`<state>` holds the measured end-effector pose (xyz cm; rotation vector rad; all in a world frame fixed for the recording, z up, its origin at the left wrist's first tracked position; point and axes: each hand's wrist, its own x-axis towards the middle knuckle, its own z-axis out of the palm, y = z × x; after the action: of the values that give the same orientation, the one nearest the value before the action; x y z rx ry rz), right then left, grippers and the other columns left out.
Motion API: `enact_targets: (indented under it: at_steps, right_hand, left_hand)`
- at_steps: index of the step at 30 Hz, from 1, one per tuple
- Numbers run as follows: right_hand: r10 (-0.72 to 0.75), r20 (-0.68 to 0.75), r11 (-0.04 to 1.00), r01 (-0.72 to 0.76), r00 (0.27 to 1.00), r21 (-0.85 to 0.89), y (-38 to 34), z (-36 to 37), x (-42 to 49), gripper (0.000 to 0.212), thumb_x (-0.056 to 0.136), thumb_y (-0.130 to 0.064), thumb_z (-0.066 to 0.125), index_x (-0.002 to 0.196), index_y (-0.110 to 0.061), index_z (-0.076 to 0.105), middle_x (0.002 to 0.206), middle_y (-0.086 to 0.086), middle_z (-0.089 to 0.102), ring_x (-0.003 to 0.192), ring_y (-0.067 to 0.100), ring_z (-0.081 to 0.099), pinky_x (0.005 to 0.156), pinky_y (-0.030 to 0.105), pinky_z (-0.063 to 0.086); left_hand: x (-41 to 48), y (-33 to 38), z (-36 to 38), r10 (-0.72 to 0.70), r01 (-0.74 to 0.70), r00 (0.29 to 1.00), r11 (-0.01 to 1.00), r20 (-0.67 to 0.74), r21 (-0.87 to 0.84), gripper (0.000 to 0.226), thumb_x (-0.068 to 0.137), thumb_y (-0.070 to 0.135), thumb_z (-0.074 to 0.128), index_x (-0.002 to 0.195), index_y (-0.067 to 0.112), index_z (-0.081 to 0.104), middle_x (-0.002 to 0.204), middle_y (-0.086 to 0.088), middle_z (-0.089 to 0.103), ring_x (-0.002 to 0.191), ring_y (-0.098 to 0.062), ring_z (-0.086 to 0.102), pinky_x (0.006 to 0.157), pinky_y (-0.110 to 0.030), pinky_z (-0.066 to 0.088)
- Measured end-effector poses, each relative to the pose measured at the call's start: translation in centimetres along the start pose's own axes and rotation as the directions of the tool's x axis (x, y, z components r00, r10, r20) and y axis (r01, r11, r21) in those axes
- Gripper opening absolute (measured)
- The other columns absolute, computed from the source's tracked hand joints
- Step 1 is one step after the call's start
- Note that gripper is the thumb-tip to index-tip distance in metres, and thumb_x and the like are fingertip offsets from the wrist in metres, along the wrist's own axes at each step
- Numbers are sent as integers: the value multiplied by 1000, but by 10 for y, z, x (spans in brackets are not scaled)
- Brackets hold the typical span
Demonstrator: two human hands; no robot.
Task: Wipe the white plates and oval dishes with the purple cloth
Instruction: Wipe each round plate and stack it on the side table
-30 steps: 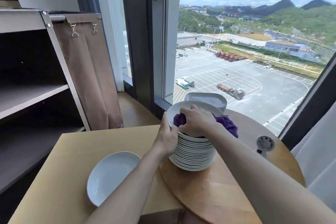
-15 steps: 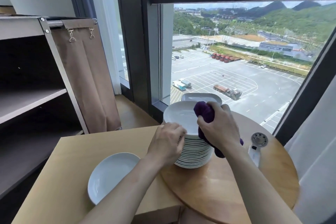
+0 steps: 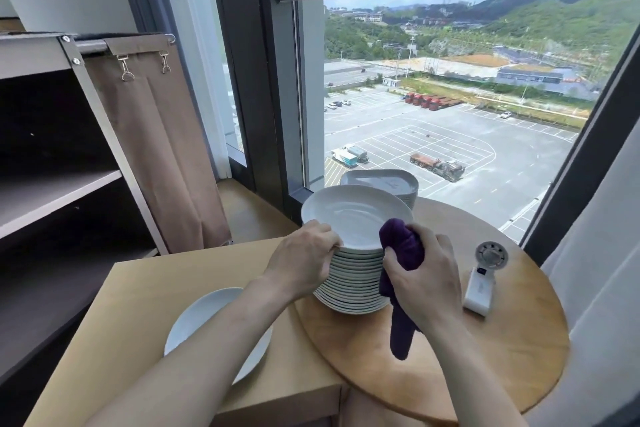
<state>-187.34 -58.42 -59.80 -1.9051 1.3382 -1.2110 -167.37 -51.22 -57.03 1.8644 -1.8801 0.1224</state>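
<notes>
Nearest, one white plate (image 3: 194, 319) lies alone, face up, on the square table (image 3: 145, 288); likely the finished pile. The left hand (image 3: 301, 263) pinches the near-left rim of the top plate (image 3: 353, 215), seemingly steadying it on the stack (image 3: 353, 284). The right hand (image 3: 426, 277) fists the purple cloth (image 3: 403, 246) against the near-right rim. The cloth's length runs from rim toward viewer, tail hanging. The oval dishes (image 3: 381, 180) are stacked behind, long axis left-right.

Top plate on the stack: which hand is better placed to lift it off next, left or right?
Left, probably. The left hand grips the near rim of the top plate, and the lone plate lies to that side. The right hand is full, holding the purple cloth at the opposite rim.
</notes>
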Motion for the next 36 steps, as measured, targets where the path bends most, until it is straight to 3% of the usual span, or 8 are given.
enact_targets:
  at_steps: [8,13,16,24,29,32,36]
  right_hand:
    - [-32,-10,996,33,999,80,13,4,-18,47,81,-41,74,123,-49,54,109,-23,49,98,-14,53,71,4,34]
    - [-66,-40,988,71,997,138,9,3,-19,49,76,-53,65,124,-48,54,109,-29,48,100,-12,54,73,-1,36]
    - [-95,-55,980,103,994,169,6,6,-27,50,76,-54,63,124,-46,55,110,-30,47,102,-10,54,76,-1,37]
    - [-245,-18,942,243,969,232,-20,30,-57,48,77,-49,66,124,-42,56,113,-23,50,104,1,57,83,2,38]
    - [-342,48,916,321,939,241,-44,48,-80,50,78,-46,68,126,-35,58,116,-18,52,110,-1,54,89,4,37]
    - [-352,99,914,319,931,251,-55,61,-93,52,77,-47,68,127,-37,58,114,-20,50,106,-7,53,86,1,36]
    - [-363,215,918,308,906,250,-58,84,-111,53,77,-51,65,127,-38,57,114,-18,49,103,-3,54,81,8,40]
  left_hand:
    - [5,1,-11,51,-47,996,998,-78,43,6,91,16,75,97,13,77,95,0,70,98,-20,59,80,-38,55]
    - [1,4,-22,110,-96,981,991,-159,92,8,83,11,83,89,11,78,86,-1,71,87,-24,64,69,-39,57]
    - [-10,1,-29,170,-147,970,980,-175,136,13,79,7,87,88,9,78,83,-3,72,82,-27,66,64,-39,59]
    - [-66,-26,-60,184,-141,945,975,-271,172,16,81,5,85,94,6,76,87,-4,72,85,-28,67,68,-42,59]
    - [-114,-54,-70,138,-71,925,978,-354,197,9,86,3,81,93,4,75,86,-4,71,83,-27,66,69,-42,58]
    - [-141,-67,-70,90,-13,911,982,-401,190,4,89,6,75,91,3,76,86,-3,71,81,-27,67,69,-39,57]
    - [-178,-83,-62,-44,114,922,980,-386,161,6,83,5,78,88,4,76,83,-3,71,78,-28,68,62,-39,57]
